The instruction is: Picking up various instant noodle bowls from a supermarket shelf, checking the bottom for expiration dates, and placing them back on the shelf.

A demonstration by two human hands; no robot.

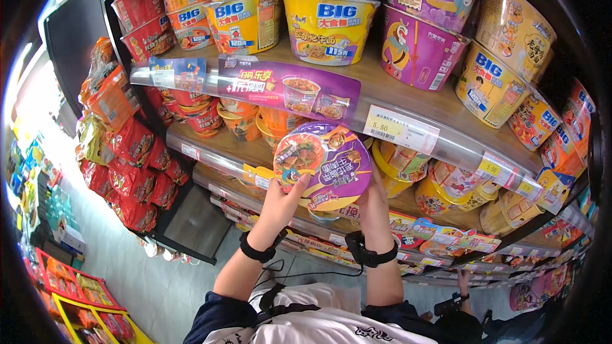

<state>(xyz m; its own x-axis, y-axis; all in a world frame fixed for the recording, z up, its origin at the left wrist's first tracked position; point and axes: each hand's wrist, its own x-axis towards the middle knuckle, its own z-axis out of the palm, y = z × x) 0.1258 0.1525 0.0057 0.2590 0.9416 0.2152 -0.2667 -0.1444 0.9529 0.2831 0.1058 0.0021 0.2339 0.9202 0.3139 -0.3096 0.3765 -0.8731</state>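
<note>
Both my hands grip a round purple instant noodle bucket (331, 172), lid facing up toward me, in front of the middle shelf of a store rack. My left hand (288, 191) is closed on its left side, thumb on the lid. My right hand (373, 188) holds its right side, the fingers partly hidden behind it. Just above it is a shelf edge with a purple promotional strip (255, 89). Behind it sit orange buckets (236, 121) and yellow buckets (456, 188) on the shelf.
Stacked buckets (328, 32) fill the upper shelf. Red noodle packets (137, 185) hang at the left above a grey floor (159, 286). A display rack (83, 299) stands at lower left. At lower right, another person's hand (463, 283) is near the lower shelves.
</note>
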